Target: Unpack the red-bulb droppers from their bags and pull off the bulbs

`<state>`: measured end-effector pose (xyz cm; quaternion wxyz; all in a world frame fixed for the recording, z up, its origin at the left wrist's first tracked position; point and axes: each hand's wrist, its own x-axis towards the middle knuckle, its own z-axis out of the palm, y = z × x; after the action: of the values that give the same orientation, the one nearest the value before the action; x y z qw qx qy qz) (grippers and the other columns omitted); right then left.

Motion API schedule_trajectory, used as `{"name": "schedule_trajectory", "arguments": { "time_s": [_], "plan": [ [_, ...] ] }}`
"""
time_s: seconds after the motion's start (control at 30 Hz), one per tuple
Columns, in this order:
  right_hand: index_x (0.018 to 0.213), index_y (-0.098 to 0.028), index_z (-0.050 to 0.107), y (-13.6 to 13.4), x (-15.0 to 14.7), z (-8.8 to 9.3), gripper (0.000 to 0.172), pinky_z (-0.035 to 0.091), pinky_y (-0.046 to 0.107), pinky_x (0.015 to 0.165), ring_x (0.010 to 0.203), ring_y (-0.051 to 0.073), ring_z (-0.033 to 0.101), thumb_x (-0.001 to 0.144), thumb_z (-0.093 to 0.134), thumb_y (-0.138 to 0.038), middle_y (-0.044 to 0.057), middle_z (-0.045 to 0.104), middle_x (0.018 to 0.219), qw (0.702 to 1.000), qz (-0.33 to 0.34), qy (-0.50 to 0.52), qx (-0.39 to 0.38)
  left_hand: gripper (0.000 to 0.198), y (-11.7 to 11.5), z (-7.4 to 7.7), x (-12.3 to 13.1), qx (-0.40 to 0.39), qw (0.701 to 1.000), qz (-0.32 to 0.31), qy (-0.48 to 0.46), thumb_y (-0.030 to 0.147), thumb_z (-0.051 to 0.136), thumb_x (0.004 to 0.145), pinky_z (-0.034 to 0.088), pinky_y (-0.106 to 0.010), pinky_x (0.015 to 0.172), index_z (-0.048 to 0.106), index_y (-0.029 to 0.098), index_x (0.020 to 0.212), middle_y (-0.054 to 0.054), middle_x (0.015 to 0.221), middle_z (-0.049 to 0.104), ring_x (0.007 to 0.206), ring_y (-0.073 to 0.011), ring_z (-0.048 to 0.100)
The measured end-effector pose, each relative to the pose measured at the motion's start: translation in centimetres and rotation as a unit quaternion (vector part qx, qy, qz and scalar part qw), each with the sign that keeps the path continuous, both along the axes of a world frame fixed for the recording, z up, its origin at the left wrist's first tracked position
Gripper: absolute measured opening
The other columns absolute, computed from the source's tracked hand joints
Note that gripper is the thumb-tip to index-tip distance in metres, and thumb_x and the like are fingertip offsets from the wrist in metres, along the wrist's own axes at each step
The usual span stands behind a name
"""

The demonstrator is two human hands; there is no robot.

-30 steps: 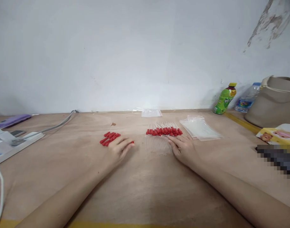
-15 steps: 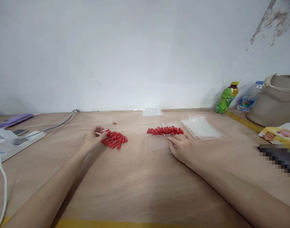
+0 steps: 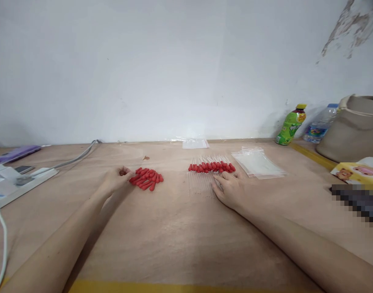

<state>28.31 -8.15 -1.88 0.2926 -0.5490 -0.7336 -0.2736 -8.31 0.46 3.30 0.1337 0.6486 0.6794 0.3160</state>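
At the left edge of a pile of red rubber dropper bulbs point(image 3: 148, 177) is my left hand point(image 3: 116, 179), its thumb and fingers curled together at the tips. Whatever they pinch is hidden. Right of the middle lies a row of thin clear droppers point(image 3: 201, 183), their tubes side by side, with red bulbs point(image 3: 212, 167) across them. My right hand point(image 3: 230, 188) rests on the right end of this row, just below the bulbs. Its thumb and forefinger touch the clear tubes and stand a little apart.
Clear zip bags point(image 3: 256, 162) lie right of the droppers; another bag point(image 3: 195, 144) is by the wall. A green bottle point(image 3: 291, 126), a water bottle point(image 3: 320, 124) and a bucket point(image 3: 349, 130) stand at the right. At the left are a power strip point(image 3: 36, 181) and cables.
My left hand has drawn slightly left from the bulbs, its fingers curling closer. My right thumb and forefinger have spread a little over the tubes.
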Motion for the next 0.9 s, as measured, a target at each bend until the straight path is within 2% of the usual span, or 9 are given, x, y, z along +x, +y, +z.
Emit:
{"name": "schedule_trajectory", "arguments": {
  "time_s": [0.1, 0.17, 0.23, 0.3, 0.37, 0.43, 0.63, 0.77, 0.9],
  "plan": [
    [0.085, -0.019, 0.066, 0.1, 0.0, -0.1, 0.027, 0.028, 0.031, 0.072, 0.068, 0.015, 0.052, 0.081, 0.047, -0.038, 0.004, 0.060, 0.070, 1.000, 0.008, 0.002, -0.012, 0.027, -0.6, 0.6, 0.9, 0.091, 0.993, 0.064, 0.043, 0.046, 0.054, 0.065, 0.036, -0.022, 0.051, 0.057, 0.019, 0.067, 0.000, 0.062, 0.059, 0.057, -0.0148, 0.053],
    [0.084, -0.019, 0.066, 0.1, 0.0, -0.2, 0.029, 0.028, 0.031, 0.073, 0.069, 0.015, 0.052, 0.081, 0.048, -0.041, 0.005, 0.060, 0.071, 1.000, 0.014, 0.010, -0.018, 0.027, -1.2, 0.9, 2.4, 0.130, 0.987, 0.071, 0.061, 0.046, 0.053, 0.067, 0.035, -0.023, 0.049, 0.058, 0.019, 0.070, 0.001, 0.060, 0.057, 0.055, -0.0147, 0.052],
    [0.084, -0.019, 0.066, 0.1, 0.1, -0.2, 0.028, 0.028, 0.031, 0.073, 0.069, 0.015, 0.053, 0.081, 0.048, -0.041, 0.004, 0.060, 0.071, 0.999, 0.019, 0.020, -0.017, 0.025, -2.0, 1.0, 4.6, 0.143, 0.988, 0.008, 0.061, 0.043, 0.051, 0.070, 0.036, -0.022, 0.050, 0.058, 0.019, 0.072, 0.001, 0.058, 0.055, 0.053, -0.0141, 0.051],
    [0.083, -0.019, 0.067, 0.1, 0.1, -0.3, 0.027, 0.028, 0.031, 0.073, 0.069, 0.015, 0.053, 0.081, 0.048, -0.039, 0.004, 0.059, 0.070, 0.999, 0.027, 0.031, -0.009, 0.021, -2.6, 1.0, 7.2, 0.125, 0.985, -0.107, 0.058, 0.037, 0.048, 0.074, 0.038, -0.023, 0.053, 0.058, 0.019, 0.075, 0.001, 0.061, 0.057, 0.055, -0.0139, 0.052],
    [0.082, -0.019, 0.067, 0.0, 0.2, -0.3, 0.026, 0.027, 0.030, 0.073, 0.069, 0.014, 0.053, 0.082, 0.048, -0.037, 0.003, 0.059, 0.068, 0.998, 0.038, 0.042, 0.003, 0.014, -2.8, 0.9, 10.1, 0.114, 0.967, -0.207, 0.092, 0.030, 0.051, 0.072, 0.040, -0.025, 0.058, 0.060, 0.019, 0.075, -0.001, 0.069, 0.060, 0.061, -0.0149, 0.054],
    [0.079, -0.019, 0.067, -0.1, 0.3, -0.4, 0.024, 0.027, 0.030, 0.073, 0.067, 0.013, 0.052, 0.082, 0.048, -0.035, 0.002, 0.058, 0.066, 0.997, 0.048, 0.054, 0.015, 0.013, -2.5, 0.5, 12.8, 0.119, 0.950, -0.266, 0.118, 0.027, 0.052, 0.072, 0.042, -0.028, 0.063, 0.060, 0.019, 0.076, -0.003, 0.079, 0.060, 0.069, -0.0170, 0.055],
    [0.073, -0.021, 0.067, -0.5, 1.0, -0.6, 0.022, 0.026, 0.029, 0.072, 0.059, 0.010, 0.048, 0.082, 0.048, -0.029, 0.000, 0.055, 0.059, 0.992, 0.070, 0.095, 0.036, 0.017, 0.8, -1.2, 18.2, 0.152, 0.922, -0.317, 0.161, 0.030, 0.061, 0.070, 0.043, -0.035, 0.073, 0.058, 0.017, 0.082, -0.007, 0.080, 0.056, 0.083, -0.0237, 0.052],
    [0.071, -0.020, 0.066, -0.5, 1.3, -0.6, 0.022, 0.026, 0.030, 0.072, 0.058, 0.010, 0.048, 0.082, 0.048, -0.027, 0.000, 0.055, 0.059, 0.991, 0.073, 0.108, 0.036, 0.018, 2.4, -1.7, 18.8, 0.161, 0.905, -0.363, 0.150, 0.025, 0.063, 0.068, 0.042, -0.035, 0.077, 0.060, 0.019, 0.084, -0.005, 0.079, 0.056, 0.083, -0.0222, 0.053],
    [0.069, -0.020, 0.066, -0.3, 1.2, -0.6, 0.023, 0.026, 0.030, 0.072, 0.057, 0.010, 0.047, 0.082, 0.048, -0.027, 0.000, 0.054, 0.058, 0.991, 0.076, 0.106, 0.033, 0.009, 2.6, -1.9, 18.9, 0.168, 0.902, -0.380, 0.113, 0.022, 0.061, 0.069, 0.043, -0.031, 0.074, 0.061, 0.018, 0.078, -0.003, 0.073, 0.057, 0.076, -0.0188, 0.055]
  ]
}}
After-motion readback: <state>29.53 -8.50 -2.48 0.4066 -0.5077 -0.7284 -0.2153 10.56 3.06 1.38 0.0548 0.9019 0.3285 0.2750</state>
